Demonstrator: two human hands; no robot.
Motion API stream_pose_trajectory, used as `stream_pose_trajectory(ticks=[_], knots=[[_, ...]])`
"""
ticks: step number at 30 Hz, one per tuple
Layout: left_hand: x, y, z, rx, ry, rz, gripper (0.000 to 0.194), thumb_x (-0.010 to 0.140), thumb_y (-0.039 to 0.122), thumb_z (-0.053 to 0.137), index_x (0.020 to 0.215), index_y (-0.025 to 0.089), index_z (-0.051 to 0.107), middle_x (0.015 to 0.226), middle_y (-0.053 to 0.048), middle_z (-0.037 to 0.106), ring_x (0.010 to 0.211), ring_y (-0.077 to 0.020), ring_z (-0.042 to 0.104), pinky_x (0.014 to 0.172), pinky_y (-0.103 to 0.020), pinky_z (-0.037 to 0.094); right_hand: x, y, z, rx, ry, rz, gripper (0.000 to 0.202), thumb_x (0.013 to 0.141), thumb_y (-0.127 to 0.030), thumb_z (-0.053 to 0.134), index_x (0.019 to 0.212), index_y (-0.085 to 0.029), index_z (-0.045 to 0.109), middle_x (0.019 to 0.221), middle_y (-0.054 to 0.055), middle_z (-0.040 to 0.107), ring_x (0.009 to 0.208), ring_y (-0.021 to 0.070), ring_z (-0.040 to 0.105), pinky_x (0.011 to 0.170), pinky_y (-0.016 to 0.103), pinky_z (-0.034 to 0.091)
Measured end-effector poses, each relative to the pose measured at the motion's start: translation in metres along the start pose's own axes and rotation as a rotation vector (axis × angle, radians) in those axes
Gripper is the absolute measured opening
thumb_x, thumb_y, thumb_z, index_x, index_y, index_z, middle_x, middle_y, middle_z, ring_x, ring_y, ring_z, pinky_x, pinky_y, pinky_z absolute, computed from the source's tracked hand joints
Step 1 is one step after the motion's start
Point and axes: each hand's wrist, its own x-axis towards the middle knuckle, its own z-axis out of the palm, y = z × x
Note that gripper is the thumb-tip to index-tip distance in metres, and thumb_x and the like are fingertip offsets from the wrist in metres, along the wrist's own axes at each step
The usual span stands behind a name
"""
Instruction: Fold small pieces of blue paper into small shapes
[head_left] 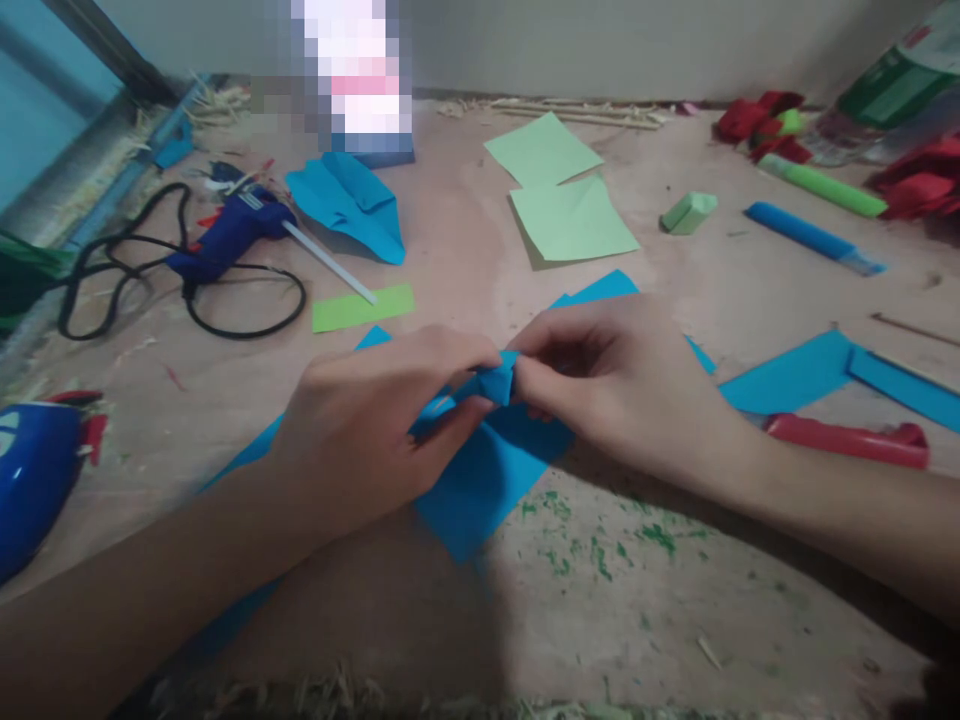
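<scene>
Between both hands, a small folded piece of blue paper (496, 382) is pinched above the middle of the table. My left hand (382, 410) grips it from the left with thumb and forefinger. From the right, the fingertips of my right hand (622, 370) close on its other end. Beneath the hands lie flat sheets of blue paper (480, 480), partly covered by the hands and forearms. The far side of the folded piece is hidden by my fingers.
A blue glue gun (232, 230) with a looped black cord lies at left, its glue stick over a light green strip (390, 303). Pale green sheets (574, 220) lie behind. At right are a red-handled tool (847, 441), a blue marker (806, 233) and a bottle (885, 90).
</scene>
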Motion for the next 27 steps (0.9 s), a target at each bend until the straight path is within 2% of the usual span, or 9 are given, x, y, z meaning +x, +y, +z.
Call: stream_pose_trajectory(ticks=[3, 9, 16, 20, 27], knots=[[0.0001, 0.0, 0.0002, 0.02, 0.005, -0.013, 0.021, 0.1, 0.034, 0.058, 0.12, 0.032, 0.062, 0.111, 0.001, 0.079, 0.099, -0.0265, 0.075, 0.084, -0.037, 0.056, -0.0002, 0.0008, 0.0008, -0.016, 0.017, -0.008, 0.018, 0.086, -0.014, 0.063, 0.075, -0.016, 0.077, 0.07, 0.002, 0.073, 0.066, 0.0154, 0.065, 0.058, 0.027, 0.042], [0.0021, -0.0004, 0.0002, -0.01, -0.015, 0.012, 0.021, 0.1, 0.03, 0.058, 0.12, 0.03, 0.064, 0.113, 0.0, 0.079, 0.1, -0.0253, 0.076, 0.083, -0.036, 0.057, 0.0016, 0.0007, -0.0022, -0.043, -0.075, -0.001, 0.022, 0.087, -0.011, 0.06, 0.071, -0.018, 0.075, 0.062, -0.002, 0.067, 0.061, 0.0137, 0.059, 0.055, 0.026, 0.037], [0.0022, 0.0003, 0.0006, 0.021, -0.004, 0.032, 0.016, 0.102, 0.037, 0.059, 0.115, 0.03, 0.065, 0.107, 0.0, 0.079, 0.098, -0.0258, 0.076, 0.08, -0.036, 0.058, -0.0021, 0.0004, 0.003, -0.135, -0.012, -0.009, 0.027, 0.086, -0.012, 0.058, 0.062, -0.018, 0.068, 0.058, 0.0, 0.059, 0.057, 0.0133, 0.052, 0.053, 0.028, 0.033], [0.0038, 0.0011, -0.0012, 0.012, 0.0, 0.034, 0.014, 0.101, 0.036, 0.061, 0.113, 0.03, 0.064, 0.108, -0.001, 0.08, 0.097, -0.0253, 0.076, 0.081, -0.037, 0.057, -0.001, 0.0009, 0.0017, -0.068, -0.06, 0.001, 0.024, 0.085, -0.012, 0.059, 0.065, -0.018, 0.068, 0.059, -0.001, 0.06, 0.059, 0.0137, 0.055, 0.053, 0.028, 0.034], [0.0069, 0.0053, -0.0037, -0.018, 0.01, 0.067, 0.004, 0.099, 0.029, 0.066, 0.102, 0.026, 0.064, 0.098, 0.001, 0.079, 0.089, -0.0209, 0.075, 0.074, -0.029, 0.054, 0.0019, 0.0, 0.0004, 0.043, -0.161, 0.059, 0.022, 0.085, -0.008, 0.058, 0.071, -0.016, 0.073, 0.058, -0.002, 0.06, 0.057, 0.011, 0.053, 0.052, 0.025, 0.032]])
